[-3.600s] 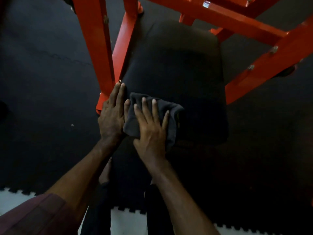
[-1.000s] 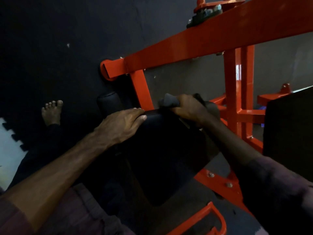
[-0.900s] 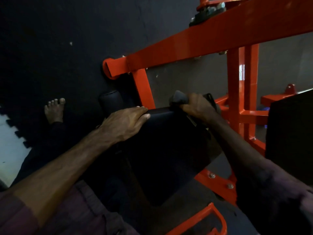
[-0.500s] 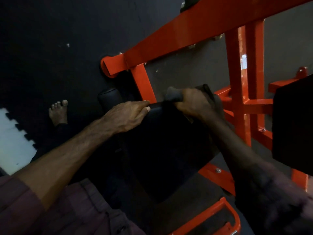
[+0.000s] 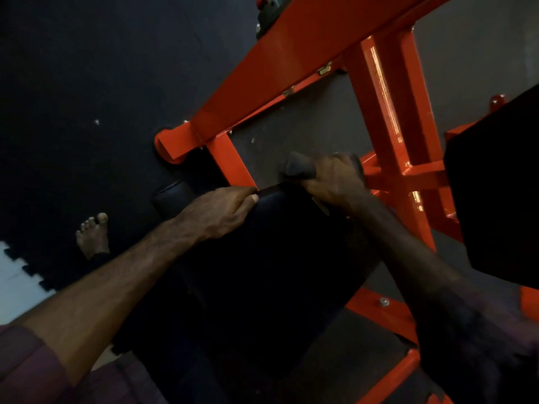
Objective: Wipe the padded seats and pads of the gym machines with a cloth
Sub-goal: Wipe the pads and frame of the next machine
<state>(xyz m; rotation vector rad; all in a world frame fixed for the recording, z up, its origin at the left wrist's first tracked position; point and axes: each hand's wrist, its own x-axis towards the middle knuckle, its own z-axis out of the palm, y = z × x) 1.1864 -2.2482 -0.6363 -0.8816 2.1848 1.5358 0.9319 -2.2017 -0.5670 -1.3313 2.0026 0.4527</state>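
A black rubber floor fills the left and top of the view, with a pale patch of tiles showing past its toothed edge at the far left. Over it slants the orange steel frame of the gym machine, one broad beam crossing from upper right to centre and one upright post running down the right side, close behind the right hand. In the middle lies one large black padded seat, so dark that its lower edges are hard to make out; a second black pad is cut off by the right border, and one small black roller pad sits just beyond the left hand. The left hand rests on the seat's far edge with its fingers curled over the rim. The right hand is closed round one dark cloth, bunched at the seat's far edge, with a wad sticking out past the thumb side. The right forearm and sleeve are blurred low on the right. One bare foot stands on the floor to the left.
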